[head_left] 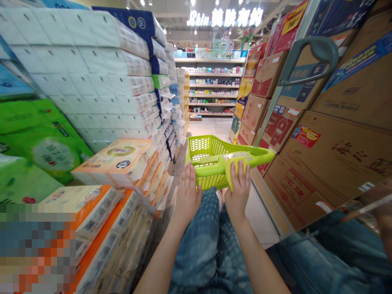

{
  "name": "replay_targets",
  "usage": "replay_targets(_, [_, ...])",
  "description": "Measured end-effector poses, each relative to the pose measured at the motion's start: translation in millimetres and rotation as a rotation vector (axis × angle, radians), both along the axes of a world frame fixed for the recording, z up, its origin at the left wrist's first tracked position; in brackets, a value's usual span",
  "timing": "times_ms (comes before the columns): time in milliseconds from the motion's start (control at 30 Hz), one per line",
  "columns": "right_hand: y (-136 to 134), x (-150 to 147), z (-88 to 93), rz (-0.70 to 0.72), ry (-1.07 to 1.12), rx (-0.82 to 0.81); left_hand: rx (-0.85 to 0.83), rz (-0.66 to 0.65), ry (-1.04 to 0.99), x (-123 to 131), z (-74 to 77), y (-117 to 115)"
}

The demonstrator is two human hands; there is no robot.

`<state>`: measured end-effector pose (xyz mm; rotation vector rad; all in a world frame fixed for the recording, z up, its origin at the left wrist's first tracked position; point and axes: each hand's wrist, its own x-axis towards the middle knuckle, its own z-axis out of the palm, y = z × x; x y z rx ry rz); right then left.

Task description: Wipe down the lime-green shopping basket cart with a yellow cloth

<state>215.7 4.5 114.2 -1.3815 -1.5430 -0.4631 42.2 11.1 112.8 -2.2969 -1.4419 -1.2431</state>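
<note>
A lime-green plastic shopping basket [211, 147] with holed walls is in front of my knees, tilted. My left hand [189, 183] grips its near left side, fingers stretched up to the rim and thumb apart. My right hand [239, 183] presses its fingers over a yellow-green piece [229, 173] at the near rim, below a pale label [235, 155]. I cannot tell whether that piece is a cloth or part of the basket. A grey loop handle [309, 61] on a metal pole slants down toward the basket's right corner.
White tissue packs [92, 73] are stacked high on the left, with orange packs [119, 159] lower and nearer. Cardboard cartons [346, 139] line the right side. Shelves of small goods [214, 85] stand at the aisle's far end. A denim leg [318, 257] shows at lower right.
</note>
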Motion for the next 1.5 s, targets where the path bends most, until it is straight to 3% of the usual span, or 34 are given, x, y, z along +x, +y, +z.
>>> replay_targets(167, [-9,-53,-1.3,0.125,-0.149,-0.049,0.009,-0.019,-0.003,-2,-1.4,0])
replay_targets(267, [-11,-66,-4.8,0.181,-0.22,-0.022,0.023,-0.015,0.001,-4,-1.7,0])
replay_targets(467, [-3,-18,-15.5,0.124,-0.27,0.032,0.017,-0.024,0.004,-4,-0.4,1])
replay_targets(600, [1,9,-15.9,0.034,-0.162,0.045,0.009,-0.042,-0.029,-2,0.1,0])
replay_targets(767, [-3,-19,-10.4,0.047,0.035,0.009,0.007,-0.023,-0.012,-1,0.2,0])
replay_targets(967, [-12,-76,-15.7,0.21,-0.156,-0.029,0.044,-0.021,-0.006,-7,-5.2,3])
replay_targets(1067, [-9,-63,-20.5,0.197,-0.225,-0.001,0.037,-0.005,0.034,-8,-4.5,2])
replay_targets(1167, [-3,-29,-22.7,0.117,-0.236,0.033,0.047,0.006,0.075,-7,-0.9,2])
replay_targets(1300, [4,8,-17.8,-0.01,-0.087,0.024,0.064,0.01,0.069,-4,2.3,0])
replay_targets(1400, [3,5,-10.1,-0.01,0.081,-0.005,0.062,0.015,0.05,-3,2.4,0])
replay_targets(1500, [-3,-23,-2.8,0.039,0.104,-0.044,0.063,0.012,0.044,-3,1.5,0])
